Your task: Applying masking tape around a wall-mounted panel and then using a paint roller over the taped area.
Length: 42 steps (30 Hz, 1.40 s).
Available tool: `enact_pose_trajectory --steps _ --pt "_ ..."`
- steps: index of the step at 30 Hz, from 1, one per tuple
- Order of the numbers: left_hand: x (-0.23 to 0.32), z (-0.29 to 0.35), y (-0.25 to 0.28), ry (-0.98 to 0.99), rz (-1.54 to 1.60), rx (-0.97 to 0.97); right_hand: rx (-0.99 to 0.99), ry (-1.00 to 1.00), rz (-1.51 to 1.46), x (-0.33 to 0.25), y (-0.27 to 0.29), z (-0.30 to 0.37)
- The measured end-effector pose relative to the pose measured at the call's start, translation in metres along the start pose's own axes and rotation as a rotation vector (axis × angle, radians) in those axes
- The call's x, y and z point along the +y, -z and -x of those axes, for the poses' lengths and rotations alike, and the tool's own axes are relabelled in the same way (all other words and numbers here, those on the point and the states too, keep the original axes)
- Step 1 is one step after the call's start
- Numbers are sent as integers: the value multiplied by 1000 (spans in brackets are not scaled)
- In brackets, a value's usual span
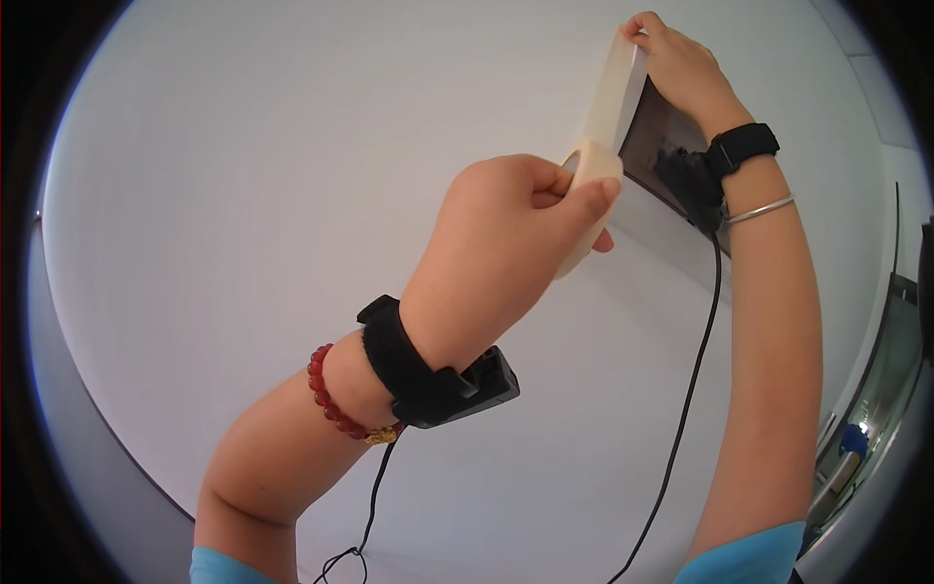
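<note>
My left hand point(506, 224) grips a roll of cream masking tape point(601, 164) between thumb and fingers, held up in front of a pale wall. From the roll a pulled-out strip of tape point(610, 92) runs taut up and to the right. At its upper end, my right hand point(686, 73) pinches the strip between thumb and fingers. Just behind the strip and below my right hand is a dark rectangular panel point(650, 131) with a pale edge, partly covered by the hand and wrist. Whether the tape touches the panel, I cannot tell.
A pale, smooth wall point(243, 175) fills most of the view. Black straps with small devices sit on both wrists, and a black cable point(693, 389) hangs from the right one. At the far right is a greenish glass-like surface point(876, 389) with a blue item point(853, 440) near it.
</note>
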<state>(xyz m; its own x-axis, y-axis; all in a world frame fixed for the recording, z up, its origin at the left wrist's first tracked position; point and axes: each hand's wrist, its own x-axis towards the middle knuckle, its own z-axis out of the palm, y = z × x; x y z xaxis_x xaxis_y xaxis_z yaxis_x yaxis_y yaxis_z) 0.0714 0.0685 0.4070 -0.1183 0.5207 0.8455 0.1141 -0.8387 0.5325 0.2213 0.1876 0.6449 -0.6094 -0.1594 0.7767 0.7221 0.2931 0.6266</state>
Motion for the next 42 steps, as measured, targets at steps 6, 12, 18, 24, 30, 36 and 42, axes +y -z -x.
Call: enact_pose_trajectory --steps 6,12,18,24,30,36,42 --pt "-10 13 -2 160 28 9 12 27 -19 -12 8 14" --pt "-33 41 -3 -84 -137 -37 -19 -15 42 -11 13 10" --pt "-26 41 -2 172 15 11 -29 -58 72 -16 6 4" --pt "-21 41 -8 299 -37 118 27 5 151 -12 -8 8" --pt "-21 43 -15 353 -92 124 27 12 216 13 -27 13" --pt "-26 39 -7 326 -62 115 -68 -66 2 7 -27 6" --pt "-31 41 -1 319 -32 122 -187 -146 168 -18 -1 15"
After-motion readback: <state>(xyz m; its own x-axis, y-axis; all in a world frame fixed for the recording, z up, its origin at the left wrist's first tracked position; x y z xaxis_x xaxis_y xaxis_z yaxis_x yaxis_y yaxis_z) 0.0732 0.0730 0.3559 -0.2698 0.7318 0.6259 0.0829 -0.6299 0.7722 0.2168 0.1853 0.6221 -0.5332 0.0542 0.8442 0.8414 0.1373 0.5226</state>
